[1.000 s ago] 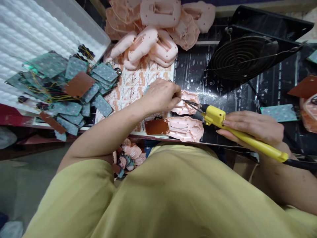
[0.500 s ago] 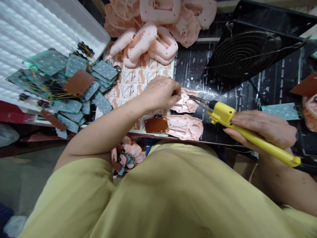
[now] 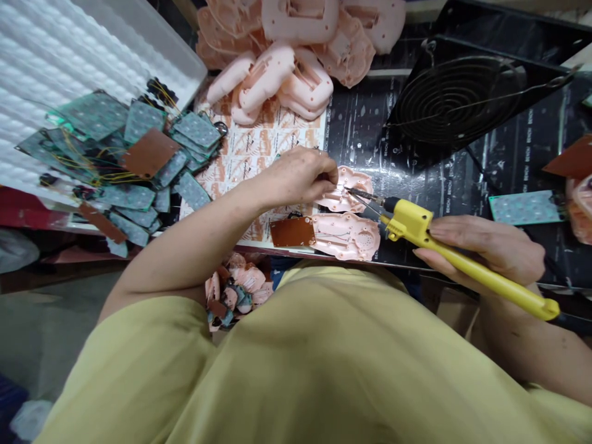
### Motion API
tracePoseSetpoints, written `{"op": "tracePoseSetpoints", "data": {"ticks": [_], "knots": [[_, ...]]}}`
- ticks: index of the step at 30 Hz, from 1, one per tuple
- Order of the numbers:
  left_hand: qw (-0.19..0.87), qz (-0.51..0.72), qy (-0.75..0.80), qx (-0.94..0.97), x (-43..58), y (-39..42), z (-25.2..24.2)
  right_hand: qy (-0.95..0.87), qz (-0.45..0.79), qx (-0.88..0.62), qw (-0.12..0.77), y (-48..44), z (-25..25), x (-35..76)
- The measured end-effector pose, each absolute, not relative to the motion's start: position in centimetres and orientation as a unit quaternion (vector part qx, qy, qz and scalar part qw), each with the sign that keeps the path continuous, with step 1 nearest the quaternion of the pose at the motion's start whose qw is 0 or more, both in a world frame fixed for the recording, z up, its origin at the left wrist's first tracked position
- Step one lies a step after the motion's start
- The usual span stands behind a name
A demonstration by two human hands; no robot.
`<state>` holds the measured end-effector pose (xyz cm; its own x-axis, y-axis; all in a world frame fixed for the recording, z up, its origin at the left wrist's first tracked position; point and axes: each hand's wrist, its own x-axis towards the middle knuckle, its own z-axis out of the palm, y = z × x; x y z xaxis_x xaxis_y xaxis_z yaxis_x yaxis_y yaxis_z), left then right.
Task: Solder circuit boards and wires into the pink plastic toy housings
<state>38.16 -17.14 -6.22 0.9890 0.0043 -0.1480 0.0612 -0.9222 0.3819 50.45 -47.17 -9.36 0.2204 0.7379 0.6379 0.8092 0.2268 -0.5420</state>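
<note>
My right hand (image 3: 490, 250) is closed around a yellow soldering iron (image 3: 476, 259), whose dark tip points left over an upper pink plastic shell half (image 3: 354, 194). At that shell's left end is my left hand (image 3: 308, 176), fingers pinched together; whatever they hold is too small or hidden to make out. A second pink shell half (image 3: 363, 237) lies just below, nearer my body. Thin wires run across it from a brown circuit board (image 3: 292, 232) at its left end.
Green circuit boards (image 3: 124, 196) with yellow wires are heaped on the left beside white foam (image 3: 55, 55). Pink shells (image 3: 268, 74) are piled at the back. A black fan (image 3: 456, 98) stands back right. Another circuit board (image 3: 525, 208) lies at the right.
My right hand has brought the soldering iron left and slightly down, so its tip sits closer to my left fingers. My left hand has barely moved.
</note>
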Motion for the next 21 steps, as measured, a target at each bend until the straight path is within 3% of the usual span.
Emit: {"op": "tracePoseSetpoints", "data": {"ticks": [5, 12, 21], "knots": [[0.19, -0.083, 0.014, 0.978, 38.24, -17.57, -6.0, -0.635, -0.095, -0.645, 0.414, -47.23, -9.25, 50.36], [0.184, -0.088, 0.01, 0.979, 38.25, -17.82, -5.93, -0.668, -0.072, -0.579, 0.463, -46.68, -9.47, 50.32], [0.186, -0.079, 0.006, 0.979, 38.32, -17.85, -6.07, -0.689, -0.028, -0.586, 0.425, -46.93, -8.95, 50.33]]}}
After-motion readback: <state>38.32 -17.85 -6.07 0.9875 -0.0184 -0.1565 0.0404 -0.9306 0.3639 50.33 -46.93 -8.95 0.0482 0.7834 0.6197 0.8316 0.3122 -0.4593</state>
